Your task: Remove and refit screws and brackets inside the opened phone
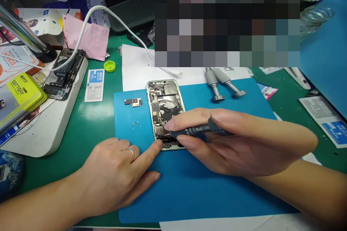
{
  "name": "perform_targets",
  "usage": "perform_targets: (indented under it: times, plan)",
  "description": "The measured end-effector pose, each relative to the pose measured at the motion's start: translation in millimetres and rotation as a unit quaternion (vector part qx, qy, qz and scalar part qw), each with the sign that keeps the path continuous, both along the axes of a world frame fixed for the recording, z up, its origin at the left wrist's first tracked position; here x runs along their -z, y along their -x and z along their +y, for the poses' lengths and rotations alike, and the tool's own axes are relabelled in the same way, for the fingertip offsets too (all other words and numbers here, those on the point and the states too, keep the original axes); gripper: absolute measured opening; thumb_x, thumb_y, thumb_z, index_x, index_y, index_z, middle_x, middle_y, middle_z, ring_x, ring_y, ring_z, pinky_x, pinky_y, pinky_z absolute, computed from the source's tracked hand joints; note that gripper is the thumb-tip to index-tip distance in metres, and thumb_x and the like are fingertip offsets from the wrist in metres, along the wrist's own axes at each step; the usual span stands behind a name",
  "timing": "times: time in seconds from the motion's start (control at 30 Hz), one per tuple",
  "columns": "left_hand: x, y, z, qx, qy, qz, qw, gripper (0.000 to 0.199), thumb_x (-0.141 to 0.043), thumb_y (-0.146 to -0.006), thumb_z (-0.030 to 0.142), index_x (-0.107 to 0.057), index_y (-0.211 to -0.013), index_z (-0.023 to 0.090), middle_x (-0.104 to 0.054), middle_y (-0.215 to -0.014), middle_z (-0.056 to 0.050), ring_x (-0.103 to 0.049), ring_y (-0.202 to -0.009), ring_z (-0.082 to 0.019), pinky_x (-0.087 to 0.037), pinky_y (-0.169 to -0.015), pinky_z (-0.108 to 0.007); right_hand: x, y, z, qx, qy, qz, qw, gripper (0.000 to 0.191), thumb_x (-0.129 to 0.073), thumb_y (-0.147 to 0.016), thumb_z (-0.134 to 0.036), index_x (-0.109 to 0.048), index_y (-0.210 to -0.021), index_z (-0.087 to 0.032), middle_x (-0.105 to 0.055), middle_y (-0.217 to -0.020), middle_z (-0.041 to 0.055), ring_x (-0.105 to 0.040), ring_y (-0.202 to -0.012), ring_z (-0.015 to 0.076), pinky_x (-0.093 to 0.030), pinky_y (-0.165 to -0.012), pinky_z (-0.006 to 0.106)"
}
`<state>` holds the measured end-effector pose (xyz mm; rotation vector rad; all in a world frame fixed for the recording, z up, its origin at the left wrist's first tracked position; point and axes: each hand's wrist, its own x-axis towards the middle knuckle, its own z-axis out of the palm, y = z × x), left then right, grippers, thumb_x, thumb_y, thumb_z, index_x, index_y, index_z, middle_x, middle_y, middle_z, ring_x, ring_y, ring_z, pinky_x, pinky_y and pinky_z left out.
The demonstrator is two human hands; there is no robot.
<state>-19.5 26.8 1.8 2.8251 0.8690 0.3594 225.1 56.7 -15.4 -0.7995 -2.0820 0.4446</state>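
An opened smartphone (pixel 168 105) lies on the blue mat (pixel 206 198), its circuit boards and inner parts bare. My left hand (pixel 116 169) rests to its lower left, holding nothing. The index finger stretches out and touches the phone's bottom left corner; the thumb is apart and the other fingers are curled. Over the phone's lower half, my right hand (pixel 244 140) grips a dark small screwdriver (pixel 199 130), its tip end pointing at the lower inner parts. My fingers hide part of the phone there. Left of it lie a small metal bracket (pixel 133 102) and tiny loose pieces (pixel 135 123).
Two grey screwdrivers (pixel 217 88) stand behind on the mat. A white cable (pixel 108 9) arches over the back left. Another opened phone (pixel 65 74) lies on a white block (pixel 58 133), beside a yellow battery box (pixel 25 95). A green cap (pixel 109 66) sits nearby.
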Motion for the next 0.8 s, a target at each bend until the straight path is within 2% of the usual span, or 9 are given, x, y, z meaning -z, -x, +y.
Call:
perform_targets:
  times: [0.1, 0.23, 0.37, 0.57, 0.7, 0.8]
  plan:
    - [-0.4, 0.1, -0.1, -0.001, -0.003, 0.001, 1.0, 0.042, -0.044, -0.106, 0.038, -0.054, -0.137, 0.012, -0.063, -0.071, 0.002, -0.057, -0.054, -0.016, -0.04, -0.049, -0.033, -4.4, 1.9, 1.8, -0.036, -0.054, 0.007, 0.998, 0.031, -0.057, -0.096, -0.013, -0.056, -0.126, -0.021, -0.077, -0.091, 0.0032, -0.076, -0.081, 0.0105, -0.063, -0.077, 0.015]
    - [0.1, 0.6, -0.9, 0.0, -0.007, 0.004, 1.0, 0.042, -0.044, -0.106, 0.038, -0.053, -0.137, 0.012, -0.063, -0.071, 0.002, -0.057, -0.054, -0.017, -0.039, -0.049, -0.033, -12.3, 1.8, 4.9, -0.041, -0.077, -0.006, 0.996, 0.037, -0.061, -0.09, -0.003, -0.055, -0.122, -0.02, -0.077, -0.089, 0.0036, -0.075, -0.081, 0.0088, -0.062, -0.074, 0.012]
    - [0.4, 0.8, -1.4, -0.001, -0.006, 0.005, 1.0, 0.042, -0.043, -0.106, 0.038, -0.053, -0.138, 0.012, -0.063, -0.072, 0.002, -0.057, -0.055, -0.016, -0.039, -0.05, -0.033, -11.5, 3.1, 4.7, -0.025, -0.06, 0.01, 0.998, 0.033, -0.059, -0.093, -0.008, -0.059, -0.12, -0.025, -0.077, -0.089, 0.0004, -0.075, -0.076, 0.0104, -0.064, -0.069, 0.016]
    - [1.1, 0.7, -1.8, -0.002, -0.009, 0.005, 1.0, 0.043, -0.045, -0.105, 0.039, -0.053, -0.138, 0.012, -0.062, -0.07, 0.003, -0.057, -0.055, -0.016, -0.039, -0.051, -0.033, -0.7, 3.0, 0.3, -0.014, -0.009, -0.02, 1.0, 0.023, -0.055, -0.098, -0.017, -0.065, -0.117, -0.027, -0.078, -0.093, -0.0004, -0.076, -0.079, 0.0113, -0.064, -0.076, 0.017]
    - [2.1, 1.7, -1.9, -0.002, -0.01, 0.006, 1.0, 0.044, -0.046, -0.105, 0.04, -0.052, -0.139, 0.013, -0.061, -0.07, 0.003, -0.057, -0.056, -0.017, -0.039, -0.05, -0.033, 5.7, 2.7, -1.1, 0.002, -0.022, 0.0, 1.0, 0.029, -0.046, -0.103, -0.023, -0.06, -0.127, -0.026, -0.078, -0.093, 0.0021, -0.076, -0.083, 0.011, -0.063, -0.083, 0.017]
    - [2.3, 1.9, -1.4, -0.003, -0.01, 0.01, 1.0, 0.044, -0.045, -0.105, 0.039, -0.052, -0.139, 0.013, -0.061, -0.069, 0.003, -0.057, -0.056, -0.017, -0.039, -0.051, -0.033, -1.7, -1.4, 2.7, 0.0, -0.036, -0.008, 0.999, 0.03, -0.045, -0.103, -0.022, -0.059, -0.13, -0.025, -0.078, -0.092, 0.0024, -0.076, -0.082, 0.0098, -0.062, -0.084, 0.016]
